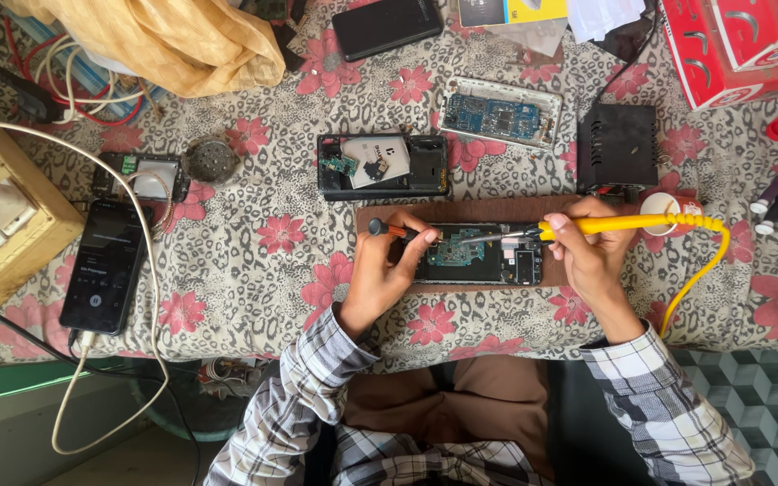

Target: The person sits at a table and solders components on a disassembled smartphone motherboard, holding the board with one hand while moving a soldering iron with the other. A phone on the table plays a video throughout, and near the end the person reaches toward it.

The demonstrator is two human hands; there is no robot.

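The opened phone [479,256] lies on a brown board [470,212] in the middle of the flowered tablecloth [254,270], its circuit board bare, and all other places here are told from this phone. The right hand [592,256], just right of the phone, is closed around a yellow soldering iron [623,225], and the metal tip reaches left over the green board. The left hand [380,270], at the phone's left edge, pinches a small tool with a dark round end [387,229] between thumb and fingers. The step in hand appears to be soldering at one point of the board; the next move likely asks for a steady tip and a still phone, because the parts are tiny. Whether the tip really touches the board cannot be told, and the joint is too small to see. Behind the phone lie another opened phone [383,166] and a loose circuit board [500,114]; far left rests a black phone with a lit screen [104,265]. The yellow cable [700,265] runs off behind the right wrist.
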